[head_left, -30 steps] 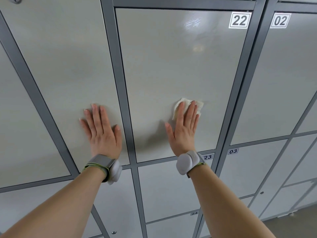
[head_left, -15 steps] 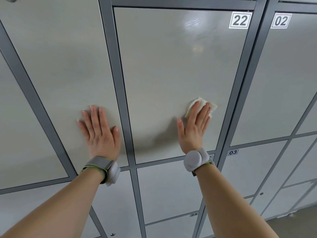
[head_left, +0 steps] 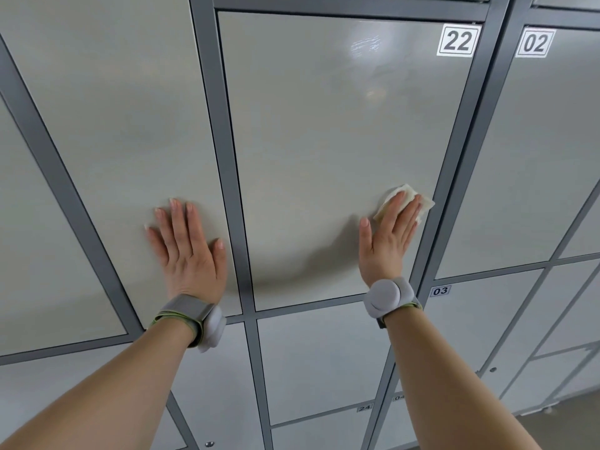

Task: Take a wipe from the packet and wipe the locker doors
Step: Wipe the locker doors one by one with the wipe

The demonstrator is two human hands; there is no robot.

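While both palms lie flat on the lockers, my right hand [head_left: 389, 235] presses the wipe [head_left: 407, 198] against the door marked 22 [head_left: 324, 141], fingers straight and close together, thumb out to the side, nothing pinched. White wipe, crumpled, shows past my fingertips; it sits low on that door, near its right edge, just beside the dark grey frame post [head_left: 454, 196] that divides it from door 02 [head_left: 526, 157]. Left hand [head_left: 186, 251] open too, fingers slightly spread, flat on the neighbouring door [head_left: 113, 125] to the left, low down and close to the frame bar [head_left: 227, 157] between the two doors; it holds nothing. Pale grey band on each wrist, the right one [head_left: 388, 297] with a round puck facing me. Number plate 22 [head_left: 457, 40] at the door's top right corner. Small label 03 [head_left: 440, 291] on the door below 02. Glare patch high on door 22
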